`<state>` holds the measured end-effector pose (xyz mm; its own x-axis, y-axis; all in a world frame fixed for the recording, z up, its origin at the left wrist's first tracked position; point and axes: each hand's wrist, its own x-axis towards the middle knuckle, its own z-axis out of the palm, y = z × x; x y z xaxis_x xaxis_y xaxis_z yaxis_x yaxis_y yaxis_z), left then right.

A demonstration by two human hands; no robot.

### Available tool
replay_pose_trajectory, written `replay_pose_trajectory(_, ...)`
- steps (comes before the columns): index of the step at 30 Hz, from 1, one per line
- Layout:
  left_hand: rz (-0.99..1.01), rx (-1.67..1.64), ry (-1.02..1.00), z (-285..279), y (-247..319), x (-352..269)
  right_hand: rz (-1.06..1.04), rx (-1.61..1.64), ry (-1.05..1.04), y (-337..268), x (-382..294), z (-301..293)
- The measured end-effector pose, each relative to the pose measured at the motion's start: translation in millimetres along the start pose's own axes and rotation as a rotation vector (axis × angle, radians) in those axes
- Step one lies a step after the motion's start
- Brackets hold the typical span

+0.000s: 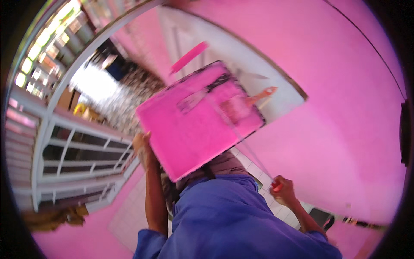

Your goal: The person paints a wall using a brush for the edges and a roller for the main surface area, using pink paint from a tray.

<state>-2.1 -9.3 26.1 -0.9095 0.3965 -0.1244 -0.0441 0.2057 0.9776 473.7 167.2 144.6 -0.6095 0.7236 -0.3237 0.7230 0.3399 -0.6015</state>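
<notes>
My left hand (142, 145) grips the near left edge of a paint tray (184, 145) coated in bright pink paint. A putty knife (194, 100) with a dark handle and a flat paintbrush (239, 105) with an orange handle lie on the tray, the brush handle sticking out over its right edge. At the lower right my right hand (283, 189) is closed on the red handle of a paint roller. Its thin metal rod (255, 157) runs up across the tray, and the pink roller sleeve (189, 58) shows beyond the tray's far edge.
Pink walls (339, 139) rise on the right, around a whitish panel (275, 84) with a brown edge. White window bars (68, 152) stand at the left. A dark blue container (115, 69) and a yellow object (80, 109) are beyond. Pale floor tiles (284, 212) show below.
</notes>
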Motion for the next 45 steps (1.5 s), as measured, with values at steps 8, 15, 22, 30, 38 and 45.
replay_pose_trajectory(8,-0.099,-0.571,-0.222,5.1,3.2,18.2,-0.163,-0.088,0.083,13.3,35.7,-76.0)
replay_pose_trajectory(15,-0.207,-0.504,-0.310,-3.6,56.2,19.9,-0.362,-0.325,0.267,-6.7,86.6,-139.9)
replay_pose_trajectory(22,-0.340,-0.420,-0.254,-0.3,78.2,28.3,-0.424,-0.491,-0.025,4.7,124.4,-188.8)
replay_pose_trajectory(30,-0.334,-0.512,-0.235,-0.8,57.0,35.8,-0.415,-0.549,-0.122,-45.0,168.9,-190.8)
replay_pose_trajectory(38,-0.353,-0.529,-0.269,-3.2,52.0,37.9,-0.516,-0.654,-0.112,-66.1,192.9,-186.4)
replay_pose_trajectory(45,-0.426,-0.466,-0.236,-3.5,69.7,27.3,-0.652,-0.781,-0.031,-63.3,190.6,-210.3)
